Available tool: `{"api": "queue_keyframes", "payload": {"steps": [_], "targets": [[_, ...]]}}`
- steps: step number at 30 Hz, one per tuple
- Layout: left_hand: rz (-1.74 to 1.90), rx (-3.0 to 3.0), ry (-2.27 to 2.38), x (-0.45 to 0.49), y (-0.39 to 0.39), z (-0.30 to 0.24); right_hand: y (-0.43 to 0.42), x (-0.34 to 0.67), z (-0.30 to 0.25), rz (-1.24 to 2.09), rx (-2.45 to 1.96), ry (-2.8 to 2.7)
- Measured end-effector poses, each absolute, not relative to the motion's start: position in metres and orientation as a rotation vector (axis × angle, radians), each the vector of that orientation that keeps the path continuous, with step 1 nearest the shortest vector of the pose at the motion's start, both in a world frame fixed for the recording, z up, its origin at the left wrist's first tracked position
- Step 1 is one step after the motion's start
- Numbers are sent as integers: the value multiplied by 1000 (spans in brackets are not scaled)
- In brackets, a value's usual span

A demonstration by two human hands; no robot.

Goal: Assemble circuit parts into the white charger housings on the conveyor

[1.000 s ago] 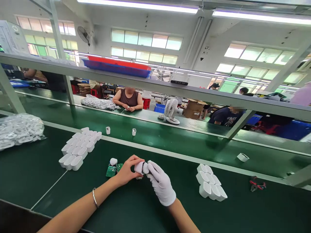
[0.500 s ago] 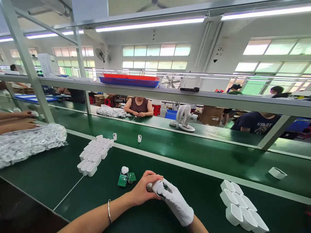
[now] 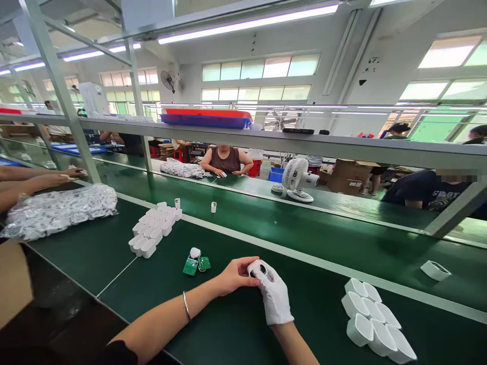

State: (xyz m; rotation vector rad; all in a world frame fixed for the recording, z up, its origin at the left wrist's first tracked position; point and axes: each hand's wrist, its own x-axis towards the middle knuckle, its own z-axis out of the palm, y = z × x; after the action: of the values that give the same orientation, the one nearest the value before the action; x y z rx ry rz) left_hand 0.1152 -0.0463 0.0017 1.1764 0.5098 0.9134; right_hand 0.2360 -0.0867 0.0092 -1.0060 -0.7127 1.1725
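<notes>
My bare left hand [image 3: 238, 275] grips a small white plastic housing [image 3: 252, 267] from its left side, thumb below and fingers over the top. A white glove covers my right hand [image 3: 274, 291], whose fingers close on the housing's right side and partly hide it. A dark opening shows in the housing between both hands. Left of my hands, green circuit boards [image 3: 190, 266] lie on the green work surface with a white rounded piece [image 3: 195, 252] beside them.
White housings stand grouped at the left [image 3: 155, 228] and right [image 3: 375, 319]. A bag of white parts [image 3: 64, 210] lies far left, near a co-worker's hands [image 3: 64, 175]. Single housings [image 3: 213, 207] sit on the green belt [image 3: 304, 238]. A shelf [image 3: 304, 142] crosses above; a small fan [image 3: 297, 177] stands beyond.
Both hands have lifted slightly with the housing, and its opening now faces more toward me. The view has shifted a little. The co-worker across has moved their arms apart.
</notes>
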Motion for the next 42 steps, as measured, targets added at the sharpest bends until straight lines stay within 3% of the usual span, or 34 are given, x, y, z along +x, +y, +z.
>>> {"api": "queue_keyframes", "payload": {"steps": [8, 13, 31, 42], "targets": [[936, 1231, 538, 101, -53, 1, -94, 237, 22, 1106, -1072, -930], [1063, 1137, 635, 107, -60, -2, -94, 255, 32, 1280, -1079, -1072], [1028, 1070, 580, 108, -72, 16, -103, 250, 41, 1110, -1232, -1125], [1038, 955, 666, 106, -69, 18, -103, 248, 40, 1266, -1131, -1023]]}}
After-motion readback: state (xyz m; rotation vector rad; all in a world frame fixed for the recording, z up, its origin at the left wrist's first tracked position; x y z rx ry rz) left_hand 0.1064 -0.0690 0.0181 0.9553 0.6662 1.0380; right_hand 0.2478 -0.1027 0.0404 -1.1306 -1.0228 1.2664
